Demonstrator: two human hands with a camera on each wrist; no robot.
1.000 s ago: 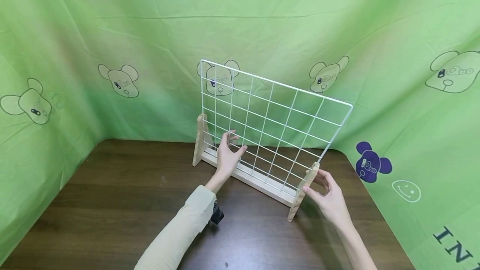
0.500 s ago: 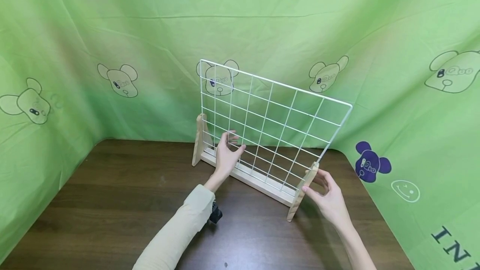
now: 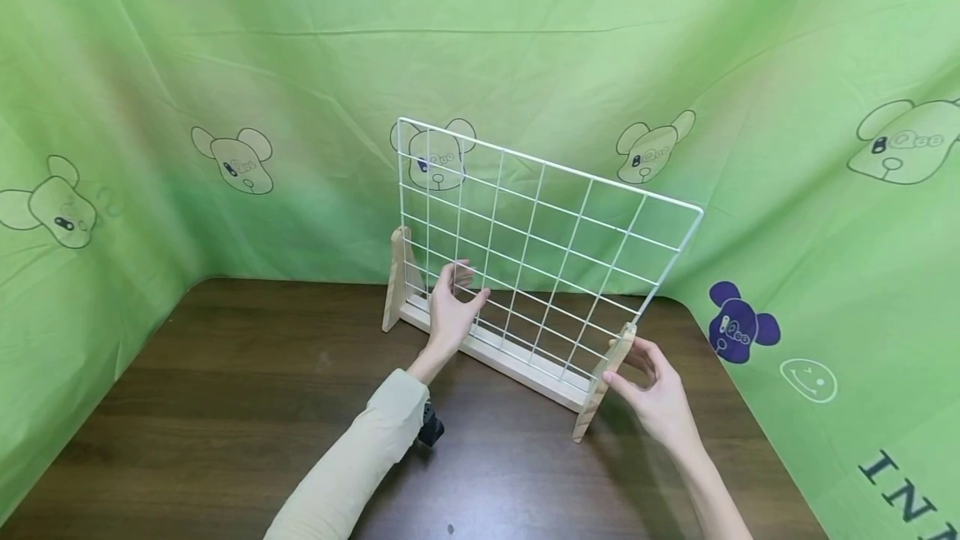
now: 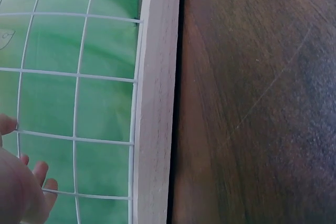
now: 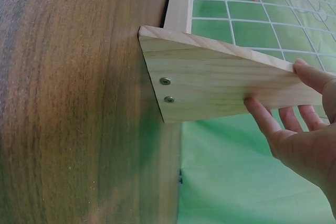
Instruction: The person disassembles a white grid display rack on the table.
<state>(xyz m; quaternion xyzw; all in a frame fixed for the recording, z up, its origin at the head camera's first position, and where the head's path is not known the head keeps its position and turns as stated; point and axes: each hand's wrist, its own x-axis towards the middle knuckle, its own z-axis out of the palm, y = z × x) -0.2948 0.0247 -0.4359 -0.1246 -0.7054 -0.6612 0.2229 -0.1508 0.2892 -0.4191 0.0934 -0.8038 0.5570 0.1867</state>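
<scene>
A white wire grid panel (image 3: 551, 227) stands upright in a pale wooden stand, turned at an angle on the table. Along its foot runs a wooden base bar (image 3: 525, 369), with a wooden side piece at each end. My left hand (image 3: 450, 311) is at the lower left of the grid, thumb and fingers bent about its wires; the left wrist view shows its fingertips (image 4: 41, 171) at the wires. At the near end, my right hand (image 3: 660, 394) grips the right side piece (image 5: 210, 74) between thumb and fingers. Two screws (image 5: 165, 81) show on that piece's outer face.
The brown wooden table (image 3: 225, 407) extends left and in front of the stand. Green curtain cloth (image 3: 315, 48) printed with bear heads hangs close behind and on both sides. A small black device (image 3: 431, 427) sits under the left sleeve's cuff.
</scene>
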